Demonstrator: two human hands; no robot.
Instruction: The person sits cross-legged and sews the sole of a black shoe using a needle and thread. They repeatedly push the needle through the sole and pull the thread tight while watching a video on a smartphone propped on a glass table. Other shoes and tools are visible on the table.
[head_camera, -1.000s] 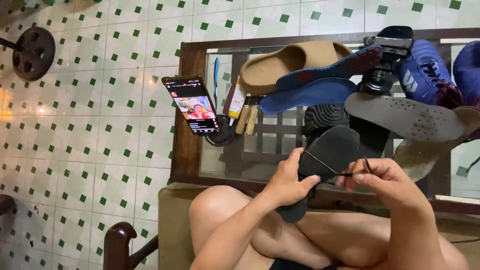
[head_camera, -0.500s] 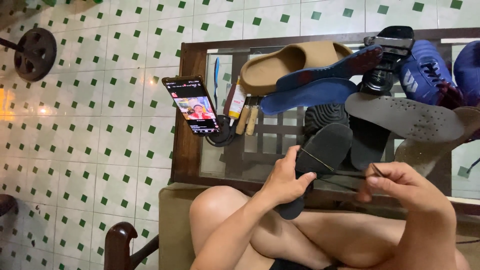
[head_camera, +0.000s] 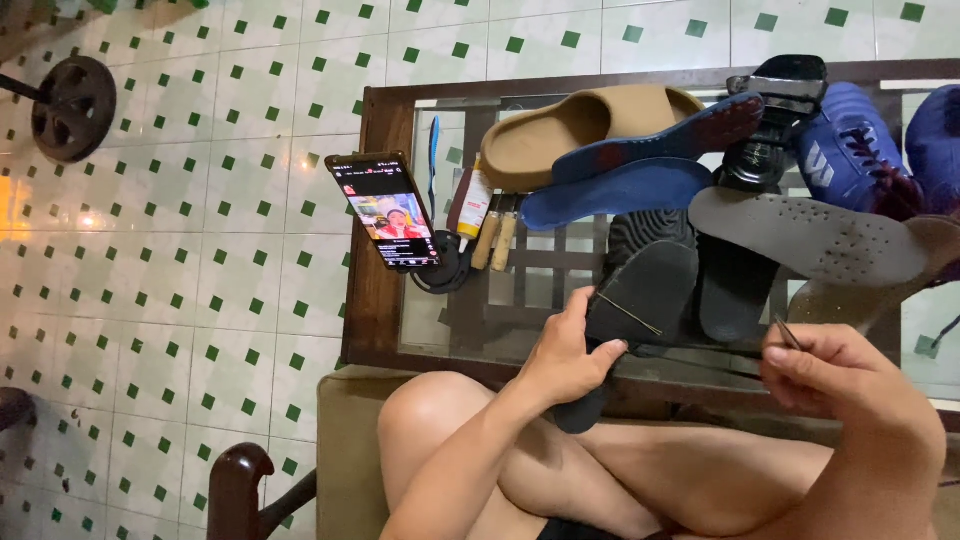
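**Black sole in our left hand, needle in our right**

Far left on the green-and-white tiled floor we note a round weight plate. Next, at the left edge of the glass-topped table, a phone stands propped on a small stand, screen lit. Just right of it lie a blue-handled tool, a small glue bottle and two wooden-handled tools.

Our left hand comes next, over the table's near edge and above our bare knee. Fingers and thumb are closed around a black shoe sole, held tilted, its lower end dipping below the table edge. A thin thread crosses its face.

Behind it on the table: a tan slide sandal, two blue insoles, a grey perforated insole and a blue sports shoe.

Farthest right, our right hand is well apart from the sole, fingertips pinched tight on a thin needle that points up and left.
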